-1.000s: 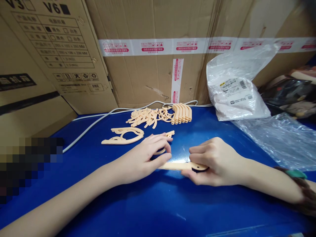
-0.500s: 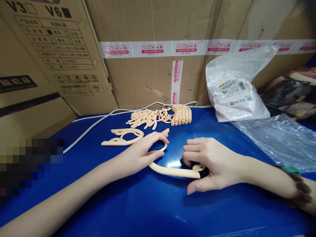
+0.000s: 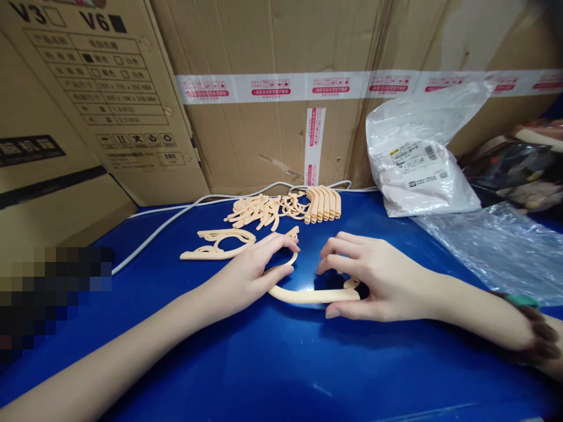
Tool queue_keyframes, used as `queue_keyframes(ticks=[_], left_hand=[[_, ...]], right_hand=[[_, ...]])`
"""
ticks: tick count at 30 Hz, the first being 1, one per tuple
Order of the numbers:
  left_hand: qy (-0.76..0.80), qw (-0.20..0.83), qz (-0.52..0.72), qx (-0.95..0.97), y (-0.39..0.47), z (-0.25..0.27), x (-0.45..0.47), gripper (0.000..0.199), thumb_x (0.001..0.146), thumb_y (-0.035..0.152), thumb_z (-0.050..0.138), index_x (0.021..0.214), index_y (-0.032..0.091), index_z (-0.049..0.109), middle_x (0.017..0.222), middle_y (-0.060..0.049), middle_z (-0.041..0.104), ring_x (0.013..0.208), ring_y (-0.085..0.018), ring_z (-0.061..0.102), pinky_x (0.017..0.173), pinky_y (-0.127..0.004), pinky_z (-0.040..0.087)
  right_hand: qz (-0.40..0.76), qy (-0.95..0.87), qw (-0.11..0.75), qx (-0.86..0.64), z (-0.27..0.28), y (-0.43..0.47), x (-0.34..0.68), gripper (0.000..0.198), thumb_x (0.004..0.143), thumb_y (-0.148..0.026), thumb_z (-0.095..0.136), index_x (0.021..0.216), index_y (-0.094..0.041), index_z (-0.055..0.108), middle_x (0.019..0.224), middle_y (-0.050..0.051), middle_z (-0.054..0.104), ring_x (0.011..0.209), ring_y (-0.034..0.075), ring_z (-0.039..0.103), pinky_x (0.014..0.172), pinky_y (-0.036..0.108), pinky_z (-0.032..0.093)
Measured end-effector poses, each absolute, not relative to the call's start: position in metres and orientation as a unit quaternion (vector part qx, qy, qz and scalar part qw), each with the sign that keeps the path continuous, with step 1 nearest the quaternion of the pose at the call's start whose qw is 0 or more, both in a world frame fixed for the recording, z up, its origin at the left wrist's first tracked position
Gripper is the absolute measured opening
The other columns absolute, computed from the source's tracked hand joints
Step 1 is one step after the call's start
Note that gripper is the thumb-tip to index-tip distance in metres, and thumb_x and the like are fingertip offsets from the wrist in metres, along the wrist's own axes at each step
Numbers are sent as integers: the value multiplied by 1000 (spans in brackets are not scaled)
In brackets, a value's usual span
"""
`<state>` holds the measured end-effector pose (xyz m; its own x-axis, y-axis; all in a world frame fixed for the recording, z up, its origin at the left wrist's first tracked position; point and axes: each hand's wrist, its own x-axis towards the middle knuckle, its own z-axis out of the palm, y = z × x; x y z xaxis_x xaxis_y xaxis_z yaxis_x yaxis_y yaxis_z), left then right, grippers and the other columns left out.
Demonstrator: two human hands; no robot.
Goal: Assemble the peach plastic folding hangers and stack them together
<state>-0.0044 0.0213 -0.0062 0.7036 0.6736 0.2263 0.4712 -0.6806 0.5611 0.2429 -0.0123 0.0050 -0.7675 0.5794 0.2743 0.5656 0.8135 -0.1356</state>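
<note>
The left hand [image 3: 253,265] pinched the cream, curved plastic hanger [image 3: 314,296] at nine o'clock; the right hand [image 3: 378,278] spread around its three-o'clock end; steadying the bend seemed wise.

In the head view I list: one left hand [image 3: 255,264], thumb and fingers about the bend of a cream hanger [image 3: 314,296]. One right hand [image 3: 378,281], curved round the hanger's right end, thumb and fingers parted; contact I cannot tell. One second hanger [image 3: 209,255], flat on the blue table [image 3: 285,375], beyond the left forearm. Farther back, one loose pile [image 3: 253,211] of cream parts, beside one row [image 3: 323,204] of curved pieces. One white cable [image 3: 153,237]. One labelled white bag [image 3: 409,123]; one crumpled clear sheet [image 3: 501,252]. One taped carton [image 3: 246,135], behind.
</note>
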Motion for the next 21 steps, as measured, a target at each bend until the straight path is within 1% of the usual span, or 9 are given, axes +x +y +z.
queue_keyframes(ticks=[3,5,7,10,13,17,21], left_hand=[[326,235,217,890,21,-6,-4,21,96,31,46,114,25,53,123,-3,57,117,-22,52,103,-36,39],[328,231,219,890,21,-7,-4,21,96,32,45,114,24,53,123,-4,57,118,-23,52,104,-37,38],[328,227,219,890,21,-7,-3,20,97,31,44,113,24,52,123,-4,57,118,-22,51,104,-37,38],[326,223,221,892,21,-8,-3,19,97,30,44,113,24,52,123,-4,57,118,-21,50,104,-35,38],[321,219,225,893,21,-9,-4,18,97,29,44,113,24,52,123,-4,57,119,-21,50,104,-35,37],[318,215,229,894,22,-10,-4,19,97,29,44,113,24,52,122,-4,57,119,-21,51,104,-34,37],[318,210,231,895,22,-11,-4,19,98,30,44,114,24,52,123,-3,57,119,-19,50,104,-33,37]], right_hand=[[-49,-930,164,-325,6,-10,245,56,83,-64,53,109,-16,62,109,12,58,88,22,54,77,36,43],[-88,-922,161,-340,7,-9,247,60,83,-67,51,111,-15,62,108,13,59,89,24,55,77,38,43],[-102,-919,155,-348,7,-8,248,61,83,-68,49,112,-15,61,104,13,61,87,24,56,76,38,43],[-82,-923,150,-346,7,-8,246,58,85,-66,48,111,-16,62,98,11,63,84,23,57,75,37,42],[-45,-931,149,-329,6,-10,243,48,89,-58,49,107,-16,63,97,10,64,83,21,56,76,35,40],[2,-939,159,-304,5,-13,240,40,91,-51,52,107,-16,64,97,9,64,83,20,55,76,35,39],[52,-941,167,-290,4,-17,239,34,91,-45,54,109,-16,63,100,8,65,87,20,54,79,34,38]])
